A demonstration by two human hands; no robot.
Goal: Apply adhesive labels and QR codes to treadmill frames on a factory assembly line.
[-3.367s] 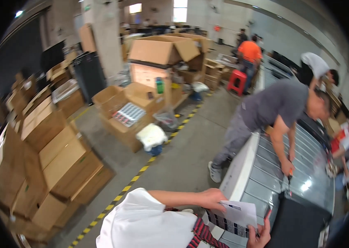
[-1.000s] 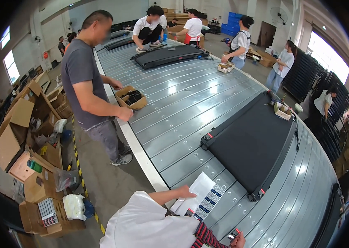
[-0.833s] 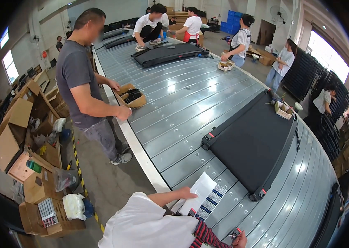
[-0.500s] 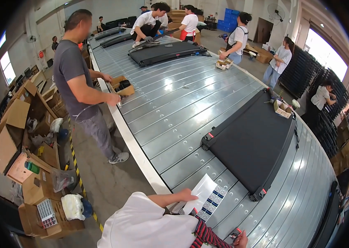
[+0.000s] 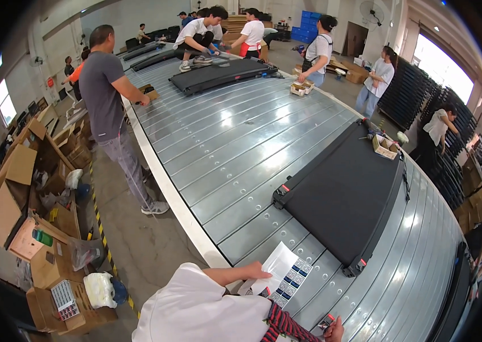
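Observation:
My left hand (image 5: 258,271) is closed on the near edge of a white sheet of labels (image 5: 292,278), with rows of dark blue and patterned stickers on it. The sheet is tilted over the metal table. My right hand (image 5: 335,330), partly cut off by the lower edge, has its fingers curled beside a black corner piece (image 5: 326,322) with a red sticker. What those fingers hold is too small to tell. Red-and-black striped cloth (image 5: 289,325) lies between the white shirt and the right hand. Ahead lies a flat black panel (image 5: 340,196) with stickered corners.
The ribbed metal table (image 5: 229,165) stretches away, with a small parts box (image 5: 385,147) at the black panel's far end. A person in grey (image 5: 104,97) stands at the left edge. Another crouches on the table beside a farther black panel (image 5: 218,77). Cartons (image 5: 53,268) crowd the left floor.
The person in grey has turned away, and the carton by their hands has moved farther off along the table edge. The crouching person has shifted a little. My hands look nearly the same.

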